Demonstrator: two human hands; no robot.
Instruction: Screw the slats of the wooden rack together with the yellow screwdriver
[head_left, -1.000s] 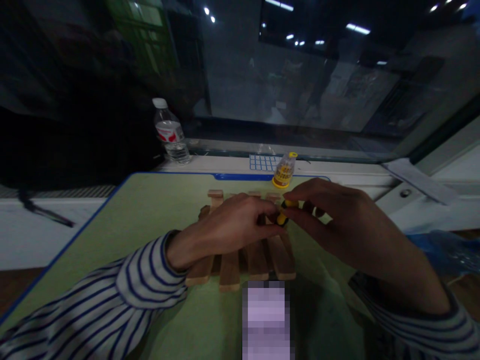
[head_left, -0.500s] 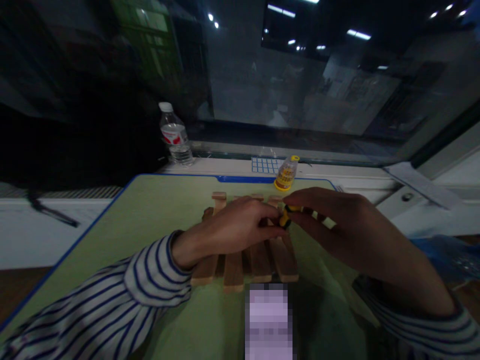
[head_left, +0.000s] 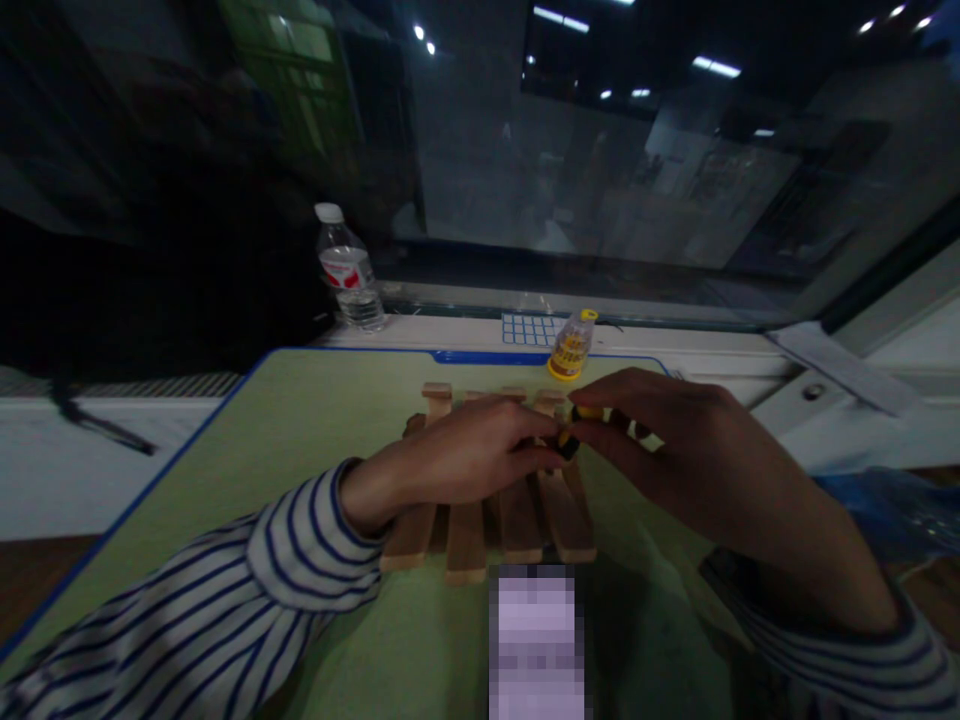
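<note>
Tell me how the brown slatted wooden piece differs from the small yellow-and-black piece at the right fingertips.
The wooden piece is far larger; the yellow-and-black piece is small. The wooden piece rests on the green tabletop, while the right hand pinches the yellow-and-black piece. Both are partly hidden from view.

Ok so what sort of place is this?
Likely an indoor workspace beside a dark window: there are wooden slats on a green tabletop, with a white windowsill just beyond.
</note>
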